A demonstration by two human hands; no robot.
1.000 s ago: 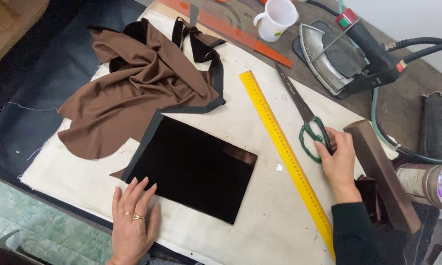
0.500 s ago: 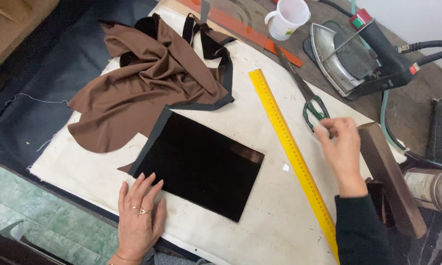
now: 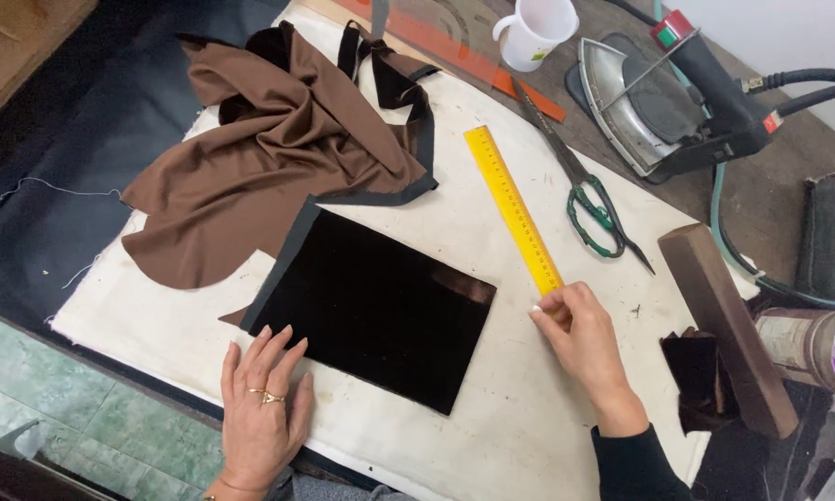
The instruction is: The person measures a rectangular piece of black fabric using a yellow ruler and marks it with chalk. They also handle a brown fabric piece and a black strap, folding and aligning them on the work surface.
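Note:
A dark brown velvet rectangle (image 3: pixel 373 308) lies flat on a cream cloth-covered table (image 3: pixel 566 408). My left hand (image 3: pixel 261 406) rests palm down at its near left corner, fingers spread, rings on one finger. My right hand (image 3: pixel 584 343) is on the near end of a long yellow ruler (image 3: pixel 512 210), fingers curled over it, just right of the velvet. Green-handled scissors (image 3: pixel 592 210) lie to the right of the ruler, untouched.
A crumpled brown fabric with black trim (image 3: pixel 278 158) lies at the back left. A steam iron (image 3: pixel 658 102), a white cup (image 3: pixel 538 30), an orange ruler (image 3: pixel 473 65) and a wooden block (image 3: pixel 728 325) stand along the back and right edges. Green floor tiles (image 3: pixel 56 408) show below.
My right hand has left the scissors and moved toward me onto the near end of the yellow ruler. My left hand stays on the velvet's corner.

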